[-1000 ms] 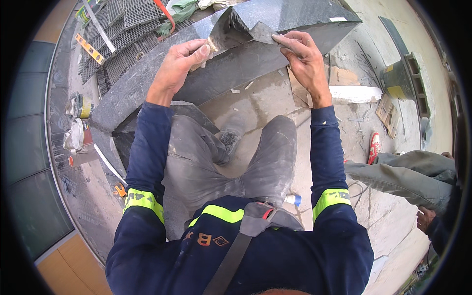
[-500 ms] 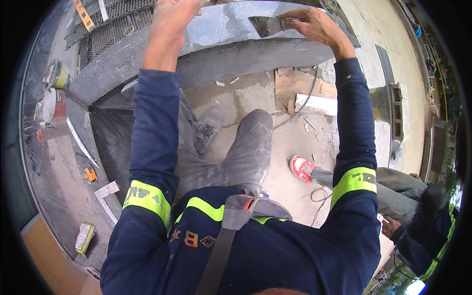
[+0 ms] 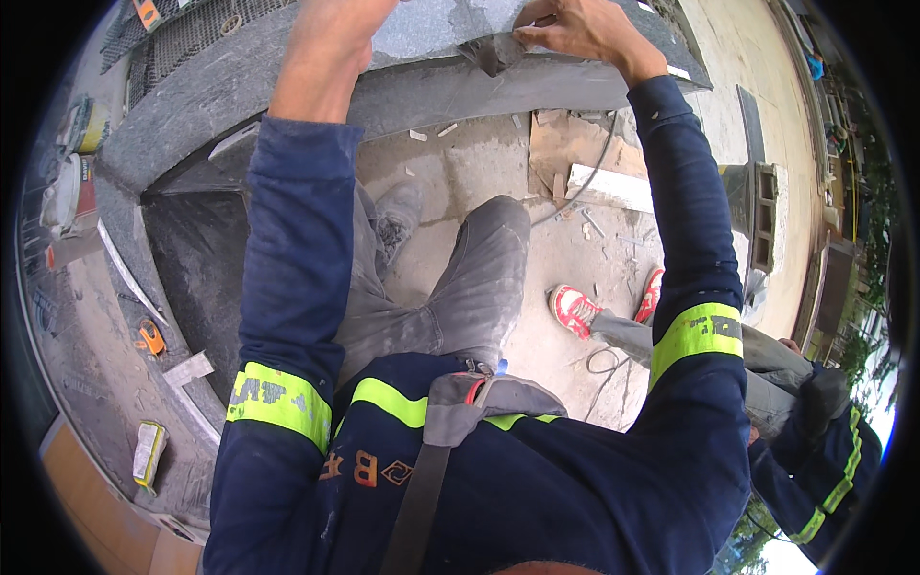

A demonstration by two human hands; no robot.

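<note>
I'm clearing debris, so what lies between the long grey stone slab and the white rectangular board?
In the head view, a flat brown cardboard-like sheet lies between slab and board, crossed by a thin dark cable.

left arm (image 3: 299, 249): reaching forward, nearly straight | left wrist (image 3: 316, 86): bare below the cuff | left hand (image 3: 347, 21): partly cut off by the upper rim, fingers hidden | right arm (image 3: 690, 230): reaching forward, elbow outward, forearm slanting inward | right wrist (image 3: 642, 65): angled leftward | right hand (image 3: 580, 27): fingers (image 3: 539, 13) curled, thumb close, pinching
</note>
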